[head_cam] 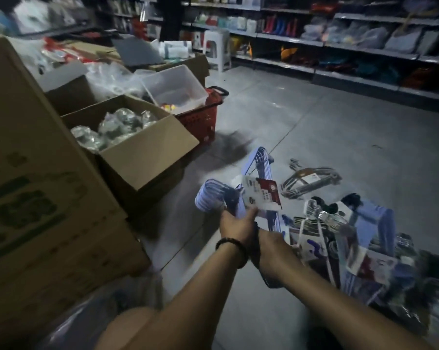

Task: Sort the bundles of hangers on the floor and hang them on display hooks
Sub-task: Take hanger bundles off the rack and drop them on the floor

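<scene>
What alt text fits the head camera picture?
A person's left hand grips a bundle of pale blue hangers above a shop floor, the right hand mostly hidden behind it. More hanger bundles lie on the floor; open cardboard boxes stand at left.

The lilac hanger bundle (260,164) is seen to be of smooth plastic with a slight sheen. A card label (262,194) of glossy printed paper, white and red, is wrapped round it. The grey hanger bundle (314,181) on the floor appears matt, with a paper band; whether it is coated metal or plastic cannot be told. Bright, chrome-like metal is shown on the hooks (324,215) in the mixed pile. The floor (339,117) is laid in smooth grey tiles, faintly reflective. The boxes (147,150) are of matt brown cardboard, one filled with crinkled clear plastic bags (112,128). A translucent plastic tub (174,87) and a red perforated plastic basket (200,120) are seen. Dark beads make up the bracelet (232,245).
</scene>
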Demonstrator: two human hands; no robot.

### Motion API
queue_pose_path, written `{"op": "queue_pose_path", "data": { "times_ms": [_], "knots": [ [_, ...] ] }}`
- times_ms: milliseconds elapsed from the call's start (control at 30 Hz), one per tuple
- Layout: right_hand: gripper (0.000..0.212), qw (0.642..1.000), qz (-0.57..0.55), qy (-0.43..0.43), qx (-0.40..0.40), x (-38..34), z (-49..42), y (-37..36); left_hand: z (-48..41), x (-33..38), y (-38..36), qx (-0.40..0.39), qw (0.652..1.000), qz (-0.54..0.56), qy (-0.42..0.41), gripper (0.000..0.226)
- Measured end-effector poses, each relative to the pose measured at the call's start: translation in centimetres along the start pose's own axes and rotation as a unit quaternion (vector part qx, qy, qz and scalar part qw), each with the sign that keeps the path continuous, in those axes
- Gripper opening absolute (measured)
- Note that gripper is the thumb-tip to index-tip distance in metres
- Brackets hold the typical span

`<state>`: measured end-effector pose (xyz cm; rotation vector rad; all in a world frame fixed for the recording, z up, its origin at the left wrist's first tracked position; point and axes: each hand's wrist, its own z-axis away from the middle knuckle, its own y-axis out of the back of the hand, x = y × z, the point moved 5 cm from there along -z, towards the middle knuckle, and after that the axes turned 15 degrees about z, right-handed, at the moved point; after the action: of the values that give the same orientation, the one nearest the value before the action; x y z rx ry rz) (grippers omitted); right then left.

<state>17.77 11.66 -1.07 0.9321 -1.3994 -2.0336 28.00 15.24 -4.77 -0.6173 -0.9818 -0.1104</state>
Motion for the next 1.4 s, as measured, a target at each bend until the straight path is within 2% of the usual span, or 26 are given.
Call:
{"op": "queue_pose_path", "data": {
  "times_ms": [33,100,133,200,233,300,367,433,533,633,733,800,867,933,1000,1067,1167,1233,1267,1333,1400],
  "knots": [
    [0.017,0.999,0.005,0.033,-0.02,-0.3,-0.7,-0.5,-0.8,-0.5,1.0,0.013,1.0,0.014,0.013,0.024],
    [0.018,0.995,-0.006,0.098,0.017,-0.4,-2.3,-0.9,-2.5,-1.2,3.4,0.012,0.998,0.026,0.048,0.017],
    [0.022,0.993,-0.018,0.098,0.06,-0.1,-3.0,-1.1,-3.3,-1.4,4.7,0.012,0.997,0.03,0.074,0.017],
    [0.041,0.994,-0.051,0.02,0.095,1.9,-5.0,-3.2,-4.8,-2.2,7.8,0.034,0.992,0.021,0.119,0.021],
    [0.052,0.996,-0.056,-0.036,0.063,2.9,-5.9,-4.9,-5.4,-2.8,9.2,0.046,0.99,0.009,0.131,0.021],
    [0.062,0.986,-0.11,-0.092,-0.081,4.1,-7.5,-10.0,-6.7,-4.8,11.5,0.068,0.986,0.004,0.153,0.019],
    [0.044,0.959,-0.179,-0.101,-0.195,4.4,-8.4,-15.1,-8.0,-7.8,13.2,0.088,0.982,0.025,0.168,0.02],
    [0.029,0.957,-0.181,-0.078,-0.211,4.5,-9.2,-19.1,-9.5,-11.1,14.6,0.104,0.977,0.056,0.178,0.026],
    [0.035,0.967,-0.126,-0.09,-0.204,4.9,-10.3,-24.3,-11.8,-15.3,16.2,0.106,0.973,0.07,0.19,0.029],
    [0.036,0.966,-0.118,-0.128,-0.189,5.8,-11.7,-28.1,-14.0,-18.1,18.0,0.139,0.977,-0.038,0.158,0.026],
    [0.032,0.966,-0.128,-0.13,-0.184,5.9,-12.9,-31.4,-14.7,-19.9,20.4,0.215,0.961,-0.146,0.098,0.027],
    [0.034,0.958,-0.139,-0.137,-0.21,5.6,-13.2,-33.2,-14.3,-21.5,21.6,0.232,0.949,-0.188,0.101,0.039],
    [0.04,0.945,-0.128,-0.116,-0.279,5.2,-13.1,-34.8,-13.7,-23.1,22.3,0.226,0.943,-0.217,0.11,0.06],
    [0.051,0.929,-0.051,-0.062,-0.36,5.1,-12.8,-35.3,-13.1,-23.8,22.8,0.242,0.931,-0.243,0.121,0.068],
    [0.046,0.915,0.021,-0.018,-0.402,5.1,-12.5,-34.6,-12.6,-24.1,23.5,0.252,0.921,-0.266,0.128,0.064],
    [0.04,0.91,0.061,0.006,-0.41,5.4,-12.1,-33.2,-11.9,-24.1,23.3,0.251,0.908,-0.303,0.142,0.06],
    [0.041,0.917,0.076,0.012,-0.391,5.9,-11.7,-29.2,-10.6,-22.9,21.9,0.261,0.865,-0.398,0.162,0.059],
    [0.042,0.929,0.09,0.017,-0.358,6.4,-11.6,-25.3,-10.3,-21.2,19.8,0.223,0.851,-0.454,0.145,0.052],
    [0.042,0.935,0.097,0.021,-0.34,6.9,-11.3,-22.9,-10.3,-20.3,18.0,0.177,0.856,-0.466,0.137,0.045],
    [0.042,0.946,0.109,0.027,-0.304,7.6,-10.4,-17.8,-9.7,-18.7,13.7,0.041,0.87,-0.462,0.168,0.033],
    [0.04,0.957,0.119,0.027,-0.265,8.7,-8.6,-12.2,-6.9,-16.7,8.0,-0.116,0.857,-0.46,0.203,0.03]
  ]
}}
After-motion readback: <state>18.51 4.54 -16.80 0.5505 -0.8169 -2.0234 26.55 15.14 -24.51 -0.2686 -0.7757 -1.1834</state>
